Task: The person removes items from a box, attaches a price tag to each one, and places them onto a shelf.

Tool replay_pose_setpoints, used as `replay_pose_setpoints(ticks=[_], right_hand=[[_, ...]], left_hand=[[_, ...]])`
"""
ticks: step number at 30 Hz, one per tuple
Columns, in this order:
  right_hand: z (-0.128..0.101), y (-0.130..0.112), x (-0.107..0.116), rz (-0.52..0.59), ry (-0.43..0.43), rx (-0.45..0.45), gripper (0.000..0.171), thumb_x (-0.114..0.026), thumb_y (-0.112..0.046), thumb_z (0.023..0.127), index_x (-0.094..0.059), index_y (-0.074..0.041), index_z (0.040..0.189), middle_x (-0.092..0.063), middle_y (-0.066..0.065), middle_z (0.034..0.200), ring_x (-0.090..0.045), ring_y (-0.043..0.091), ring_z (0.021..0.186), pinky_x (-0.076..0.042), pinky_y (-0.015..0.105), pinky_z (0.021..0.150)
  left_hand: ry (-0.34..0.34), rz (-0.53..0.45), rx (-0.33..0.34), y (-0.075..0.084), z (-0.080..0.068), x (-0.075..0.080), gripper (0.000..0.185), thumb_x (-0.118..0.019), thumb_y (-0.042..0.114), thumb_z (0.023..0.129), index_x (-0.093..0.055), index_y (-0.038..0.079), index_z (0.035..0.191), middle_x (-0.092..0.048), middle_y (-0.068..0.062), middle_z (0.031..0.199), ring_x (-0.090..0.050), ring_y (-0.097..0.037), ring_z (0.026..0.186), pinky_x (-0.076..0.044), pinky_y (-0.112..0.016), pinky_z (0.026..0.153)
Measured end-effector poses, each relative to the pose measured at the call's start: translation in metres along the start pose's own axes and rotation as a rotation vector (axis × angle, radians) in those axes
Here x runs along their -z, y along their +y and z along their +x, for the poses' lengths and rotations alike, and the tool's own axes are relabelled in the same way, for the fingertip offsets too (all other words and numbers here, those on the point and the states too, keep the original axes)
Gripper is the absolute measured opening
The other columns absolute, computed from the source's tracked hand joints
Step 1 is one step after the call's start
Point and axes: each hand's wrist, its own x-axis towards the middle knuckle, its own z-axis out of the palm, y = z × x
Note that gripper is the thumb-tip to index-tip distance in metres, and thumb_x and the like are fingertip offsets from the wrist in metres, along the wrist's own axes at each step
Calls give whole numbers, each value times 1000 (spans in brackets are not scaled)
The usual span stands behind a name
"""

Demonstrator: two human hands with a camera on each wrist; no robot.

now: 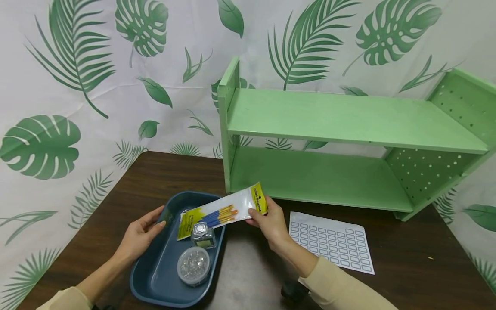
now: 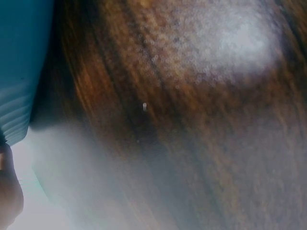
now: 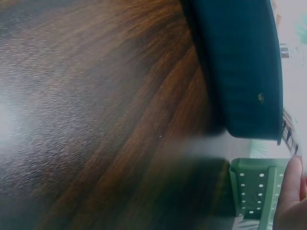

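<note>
Two hands at a blue tub on a dark wood-grain counter. The right hand grips the right end of a packet of brushes, its thumb on top of the yellow strip. The packet slants across the far part of the tub: its left end lies within the tub, while its right end extends over the right rim. Brushes with blue handles and orange tips show through the clear middle of the wrapper. The left hand holds the tub at its left rim, thumb over the edge and fingers along the outside.

Also inside the tub, on the right side, are a glass bottle with a clear cap — just on the near side of the packet and partly covering it — and, nearer still, a round clear jar of small shiny pieces. To the right of the right hand lies a white sheet of labels, printed with rows of outlined boxes. A green shelf unit stands at the far right, its end panels pierced with holes. Behind everything hangs a white cloth with green leaves.
</note>
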Motion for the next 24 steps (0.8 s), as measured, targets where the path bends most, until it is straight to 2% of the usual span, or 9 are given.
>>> replay_pose_setpoints(ticks=[6,14,18,24], right_hand=[[-5,-1,10,21,20,-30,38,-57,11,90,-50,11,127,-61,21,103,-67,10,74,-59,23,69],[-15,-4,20,36,29,-53,40,-56,13,88,-48,13,127,-60,20,102,-67,14,79,-59,25,70],[-23,-5,26,32,40,-66,43,-56,12,88,-47,11,130,-59,21,105,-68,15,81,-59,25,71],[-37,-5,38,17,72,-96,43,-57,12,88,-47,8,129,-57,21,106,-67,16,82,-60,26,72]], left_hand=[[3,5,-21,-1,0,0,51,-54,19,101,-41,-3,146,-56,-30,134,-55,16,91,-51,-12,74],[20,3,-55,-2,-1,0,50,-56,17,100,-43,-5,144,-56,-31,133,-54,18,93,-50,-11,74],[11,-3,-58,-2,-2,0,51,-55,19,101,-42,-4,144,-56,-31,133,-57,15,93,-52,-14,74],[9,3,-54,-2,-2,0,51,-55,20,101,-42,-4,145,-56,-30,134,-56,16,94,-51,-12,75]])
